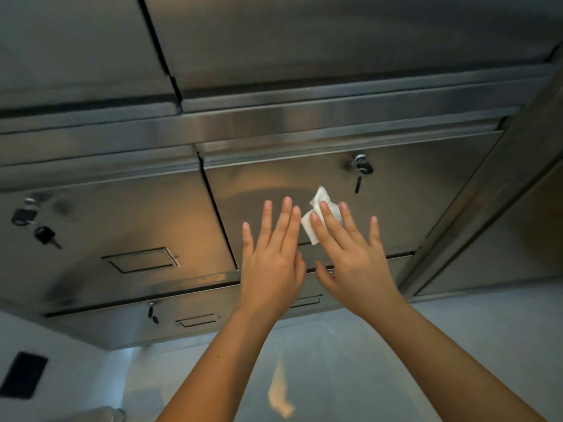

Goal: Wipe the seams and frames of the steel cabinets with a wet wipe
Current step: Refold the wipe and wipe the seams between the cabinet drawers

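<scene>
Two bare forearms rise from the bottom edge of the frame over a pale floor [457,345], where a dark rectangular panel [23,374] sits at lower left. At centre frame, the person's left hand [271,257] is held flat toward a steel cabinet door [411,202], its fingers [285,220] straight and close together with the thumb out to the side (whether the palm actually meets the metal cannot be told). Just beside it, the right hand [356,263] has its fingers straight and fanned apart, and the index and middle fingertips press a crumpled white wet wipe [323,197] against the same door. The wipe lies on the door's flat face at centre frame, below and left of a key lock [361,167] with a key hanging from it.

Below the hands, a lower row of cabinet fronts [182,318] carries a second small lock [151,312]. To the left of the hands, a dark vertical seam [217,214] divides the wiped door from its neighbour [122,220], which bears a recessed rectangular label frame [141,260], a padlock [24,213] at far left and a black-headed key [45,236] just under it. Beyond the doors, a horizontal steel frame rail [274,123] runs the width of the frame, and above it the upper cabinets [304,35] fill the top, split by another dark seam [164,56] at upper left.
</scene>
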Demonstrator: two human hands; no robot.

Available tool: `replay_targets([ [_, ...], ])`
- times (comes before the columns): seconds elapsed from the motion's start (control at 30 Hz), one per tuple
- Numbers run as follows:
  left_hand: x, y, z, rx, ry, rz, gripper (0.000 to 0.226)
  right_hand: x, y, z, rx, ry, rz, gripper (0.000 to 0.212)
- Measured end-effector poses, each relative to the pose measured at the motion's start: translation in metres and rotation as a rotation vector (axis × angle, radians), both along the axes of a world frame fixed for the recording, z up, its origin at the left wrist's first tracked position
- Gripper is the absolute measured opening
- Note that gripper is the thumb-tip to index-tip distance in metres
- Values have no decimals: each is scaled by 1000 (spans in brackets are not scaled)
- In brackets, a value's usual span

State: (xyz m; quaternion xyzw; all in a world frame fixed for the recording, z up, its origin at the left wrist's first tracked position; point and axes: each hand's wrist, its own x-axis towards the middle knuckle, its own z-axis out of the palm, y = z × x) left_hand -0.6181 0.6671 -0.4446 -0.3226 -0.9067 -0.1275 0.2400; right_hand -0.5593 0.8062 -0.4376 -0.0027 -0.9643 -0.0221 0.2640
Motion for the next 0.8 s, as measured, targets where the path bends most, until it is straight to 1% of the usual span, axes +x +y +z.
replay_targets([
  [0.2,8,-3,79,11,-42,-42,63,9,-6,81,27,-55,-39,81],
  [0.33,18,-13,120,33,-65,-51,69,14,-15,126,11,-58,-71,65],
  [0.43,25,-25,142,45,-89,-56,72,20,-23,153,-2,-68,-89,64],
  [0.53,28,-41,159,41,-103,-62,72,25,-39,171,24,-46,-76,64],
  [0.63,30,-60,172,24,-114,-58,64,31,-56,181,12,-40,-50,63],
  [0.8,31,-89,187,69,-156,-109,59,36,-70,189,70,-60,88,65],
])
